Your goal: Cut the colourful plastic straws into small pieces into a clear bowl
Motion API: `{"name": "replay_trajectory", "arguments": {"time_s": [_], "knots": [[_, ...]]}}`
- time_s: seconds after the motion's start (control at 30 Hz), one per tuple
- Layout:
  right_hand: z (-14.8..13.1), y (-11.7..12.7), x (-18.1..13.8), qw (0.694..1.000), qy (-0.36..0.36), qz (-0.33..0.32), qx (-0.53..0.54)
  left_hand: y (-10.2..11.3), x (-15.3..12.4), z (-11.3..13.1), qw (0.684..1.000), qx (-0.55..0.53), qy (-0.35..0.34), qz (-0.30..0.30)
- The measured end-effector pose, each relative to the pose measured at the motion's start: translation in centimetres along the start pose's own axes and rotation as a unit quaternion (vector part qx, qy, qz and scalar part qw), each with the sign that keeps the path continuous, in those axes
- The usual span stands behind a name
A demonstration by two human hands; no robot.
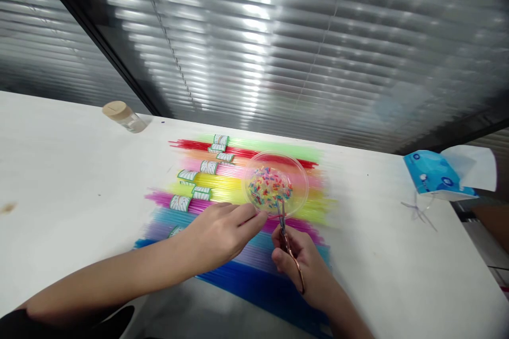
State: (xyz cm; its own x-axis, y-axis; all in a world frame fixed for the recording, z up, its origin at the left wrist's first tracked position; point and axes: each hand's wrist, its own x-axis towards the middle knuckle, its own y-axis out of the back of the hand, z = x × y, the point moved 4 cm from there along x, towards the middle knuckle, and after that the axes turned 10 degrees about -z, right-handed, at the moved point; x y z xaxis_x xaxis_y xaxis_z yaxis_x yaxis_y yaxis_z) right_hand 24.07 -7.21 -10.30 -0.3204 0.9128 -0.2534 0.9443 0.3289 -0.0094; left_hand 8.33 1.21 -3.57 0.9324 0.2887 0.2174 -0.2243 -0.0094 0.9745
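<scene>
My right hand (312, 267) grips a pair of scissors (293, 258) with copper-coloured handles. Their metal blades point away from me, parted a little, over the near rim of a clear plastic bowl (305, 183). Many small, multicoloured cut pieces (270, 186) lie in the bowl. Just left of the blades, my left hand (228, 230) is closed in a pinch at the bowl's near edge. Whatever is between its fingertips is too small to make out. Bundles of long, thin plastic tubes (254, 280) in many colours lie side by side under the bowl and both hands.
Patterned paper bands (180, 203) wrap several bundles. A jar with a tan lid (116, 110) stands at the back left of the white table (59, 185). At the right edge sits a blue tissue pack (431, 172), with thin ties (419, 213) nearby. Blinds (254, 47) rise behind.
</scene>
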Motion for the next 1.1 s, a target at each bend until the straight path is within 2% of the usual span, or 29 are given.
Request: {"name": "replay_trajectory", "arguments": {"time_s": [0.13, 0.33, 0.43, 0.67, 0.93, 1.1], "knots": [[0.2, 0.1, 0.11, 1.0, -0.01, 0.001, 0.002, 0.02, -0.05, -0.06, 1.0, -0.001, -0.003, 0.006], [0.68, 0.26, 0.28, 0.999, -0.031, 0.026, -0.005, 0.11, 0.12, -0.17, 0.999, 0.003, 0.014, -0.029], [0.58, 0.2, 0.1, 0.999, -0.027, 0.033, 0.009, 0.35, 0.24, -0.22, 0.999, 0.015, 0.026, -0.018], [-0.2, -0.1, -0.03, 1.0, -0.002, -0.007, 0.011, 0.59, 0.37, -0.05, 1.0, -0.008, 0.024, -0.004], [0.09, -0.06, -0.01, 1.0, 0.005, -0.012, 0.024, 0.1, 0.23, 0.07, 1.0, -0.006, 0.01, -0.009], [0.14, -0.08, 0.04, 1.0, 0.004, -0.014, 0.021, -0.29, 0.18, 0.22, 0.999, -0.022, -0.008, -0.044]]}}
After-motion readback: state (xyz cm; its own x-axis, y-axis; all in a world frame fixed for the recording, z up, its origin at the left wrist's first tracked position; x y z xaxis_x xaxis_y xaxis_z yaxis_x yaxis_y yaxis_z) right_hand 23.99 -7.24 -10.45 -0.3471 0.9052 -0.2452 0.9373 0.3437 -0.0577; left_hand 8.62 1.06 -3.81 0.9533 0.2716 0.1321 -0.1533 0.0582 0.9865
